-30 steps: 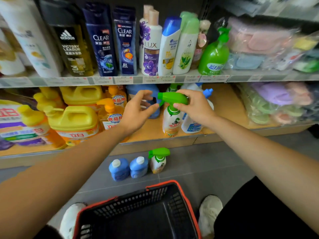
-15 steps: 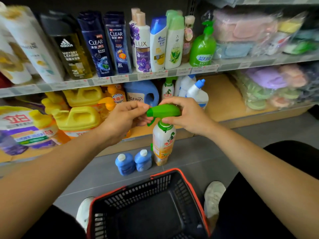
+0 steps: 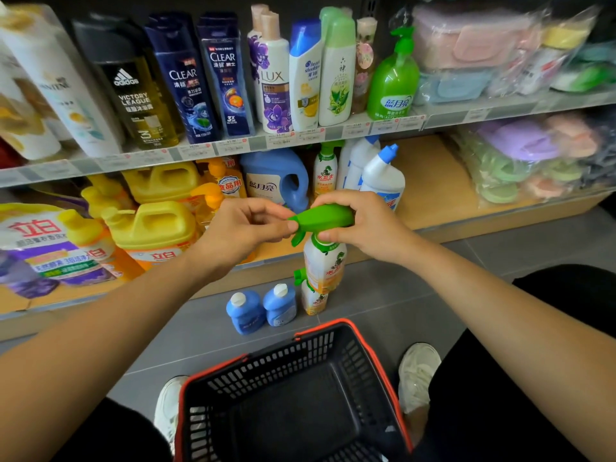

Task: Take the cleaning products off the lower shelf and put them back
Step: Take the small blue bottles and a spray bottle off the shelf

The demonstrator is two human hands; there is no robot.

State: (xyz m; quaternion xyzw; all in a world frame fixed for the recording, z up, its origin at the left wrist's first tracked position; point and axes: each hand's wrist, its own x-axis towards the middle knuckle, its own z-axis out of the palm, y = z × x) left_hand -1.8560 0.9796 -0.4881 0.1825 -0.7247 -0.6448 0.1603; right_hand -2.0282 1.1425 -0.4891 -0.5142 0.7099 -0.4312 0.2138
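The right grip (image 3: 363, 228) curls over the green trigger head of a spray bottle (image 3: 325, 265), thumb under its neck. The left grip (image 3: 240, 231) pinches the nozzle tip. The bottle hangs upright in the air, just in front of the front edge of the lower shelf (image 3: 430, 181) and above the floor (image 3: 416, 288).

Bare wood shows on the shelf from the white bottles (image 3: 381, 175) to the bagged goods (image 3: 520, 161) at the right end. Grey tiles run between the shelf's front edge and the basket (image 3: 376, 361), whose rim lies near the person's knees.

Three things stand in a row on the floor, close together: two blue bottles (image 3: 246, 311) with white caps and one floor sprayer (image 3: 313, 300), partly behind the held one. On the shelf stand one back sprayer (image 3: 325, 171), two white bottles with blue angled caps, one blue jug (image 3: 276, 181) and two yellow jugs (image 3: 156, 225) towards the left.

The held bottle is smooth white plastic with an orange label. The basket is black perforated plastic with a red rim.
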